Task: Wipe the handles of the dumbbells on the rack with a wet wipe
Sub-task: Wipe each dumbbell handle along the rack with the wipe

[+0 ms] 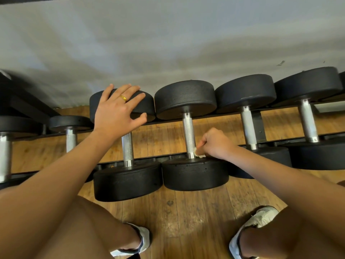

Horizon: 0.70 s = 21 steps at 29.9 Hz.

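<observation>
Several black dumbbells with knurled silver handles lie side by side on a low black rack [261,126]. My left hand [116,111], wearing a gold ring, rests flat and spread on the far head of one dumbbell [128,181]; its handle [127,148] shows below my wrist. My right hand [216,143] is closed on a small pale wet wipe [198,153], pressed against the lower right side of the neighbouring dumbbell's handle [188,135], just above its near head [195,174]. Most of the wipe is hidden in my fist.
More dumbbells sit to the right [248,126] [308,120] and smaller ones to the left [71,135]. A grey wall [168,43] rises behind the rack. The floor is wooden planks [186,217]; my knees and white shoes [261,219] are close to the rack.
</observation>
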Each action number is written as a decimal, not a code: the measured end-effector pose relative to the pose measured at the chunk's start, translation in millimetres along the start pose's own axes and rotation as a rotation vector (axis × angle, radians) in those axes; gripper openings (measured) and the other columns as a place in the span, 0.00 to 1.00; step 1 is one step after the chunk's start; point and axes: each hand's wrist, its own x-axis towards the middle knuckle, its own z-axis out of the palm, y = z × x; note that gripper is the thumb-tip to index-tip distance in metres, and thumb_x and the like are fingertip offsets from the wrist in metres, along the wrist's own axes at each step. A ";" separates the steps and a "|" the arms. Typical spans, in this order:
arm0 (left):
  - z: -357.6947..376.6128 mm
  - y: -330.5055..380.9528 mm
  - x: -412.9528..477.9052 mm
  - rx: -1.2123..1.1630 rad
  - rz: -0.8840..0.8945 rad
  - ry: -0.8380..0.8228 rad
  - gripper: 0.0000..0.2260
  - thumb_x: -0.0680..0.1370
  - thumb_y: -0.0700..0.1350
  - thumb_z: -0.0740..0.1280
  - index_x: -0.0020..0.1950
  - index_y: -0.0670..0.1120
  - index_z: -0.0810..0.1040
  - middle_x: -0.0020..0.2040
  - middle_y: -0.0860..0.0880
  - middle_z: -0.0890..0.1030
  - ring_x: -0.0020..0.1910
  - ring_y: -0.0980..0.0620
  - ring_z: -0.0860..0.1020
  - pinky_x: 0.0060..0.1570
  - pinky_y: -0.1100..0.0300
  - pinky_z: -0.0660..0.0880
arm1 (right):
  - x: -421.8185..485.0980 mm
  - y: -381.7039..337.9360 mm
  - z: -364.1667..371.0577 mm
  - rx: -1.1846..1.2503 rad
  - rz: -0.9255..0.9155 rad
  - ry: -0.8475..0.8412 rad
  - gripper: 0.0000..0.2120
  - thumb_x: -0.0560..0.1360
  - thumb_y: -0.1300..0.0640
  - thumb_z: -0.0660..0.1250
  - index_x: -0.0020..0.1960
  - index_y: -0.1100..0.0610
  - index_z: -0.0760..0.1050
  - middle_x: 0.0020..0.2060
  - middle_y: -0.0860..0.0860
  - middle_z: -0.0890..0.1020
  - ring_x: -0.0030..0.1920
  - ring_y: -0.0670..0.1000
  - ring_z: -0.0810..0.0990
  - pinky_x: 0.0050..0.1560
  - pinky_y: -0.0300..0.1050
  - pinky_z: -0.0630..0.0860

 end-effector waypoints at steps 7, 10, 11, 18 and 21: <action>-0.4 0.5 0.1 -0.006 0.001 0.003 0.24 0.79 0.59 0.63 0.70 0.48 0.79 0.72 0.47 0.77 0.73 0.46 0.72 0.75 0.42 0.60 | 3.5 -5.1 -10.2 -0.010 -0.017 -0.043 0.03 0.73 0.59 0.76 0.46 0.55 0.84 0.44 0.47 0.84 0.47 0.43 0.80 0.55 0.44 0.76; 0.0 0.6 0.7 -0.007 0.002 0.004 0.24 0.79 0.58 0.64 0.70 0.48 0.79 0.72 0.47 0.77 0.73 0.46 0.72 0.75 0.42 0.59 | 10.4 -12.9 -20.1 0.144 -0.130 0.124 0.03 0.74 0.60 0.75 0.47 0.55 0.85 0.43 0.46 0.84 0.47 0.41 0.81 0.56 0.40 0.76; -0.2 0.6 0.9 -0.007 0.003 0.001 0.24 0.79 0.58 0.64 0.70 0.48 0.79 0.72 0.47 0.77 0.73 0.46 0.72 0.75 0.42 0.59 | 14.2 -15.1 -23.0 0.205 -0.165 0.214 0.03 0.74 0.60 0.75 0.48 0.55 0.85 0.44 0.46 0.84 0.47 0.40 0.81 0.55 0.38 0.75; 0.6 -0.8 0.8 -0.005 0.010 -0.014 0.24 0.79 0.59 0.64 0.71 0.48 0.78 0.72 0.47 0.76 0.73 0.45 0.72 0.75 0.41 0.60 | 38.2 -19.2 2.8 0.286 -0.206 0.581 0.08 0.76 0.56 0.73 0.54 0.56 0.85 0.47 0.48 0.86 0.49 0.43 0.83 0.51 0.29 0.72; 0.0 -0.7 0.8 -0.009 0.009 -0.019 0.24 0.79 0.59 0.63 0.71 0.48 0.77 0.72 0.47 0.76 0.73 0.45 0.71 0.76 0.41 0.59 | 41.3 -20.4 3.3 0.257 -0.232 0.591 0.06 0.76 0.57 0.73 0.52 0.55 0.86 0.45 0.46 0.86 0.48 0.43 0.83 0.57 0.40 0.77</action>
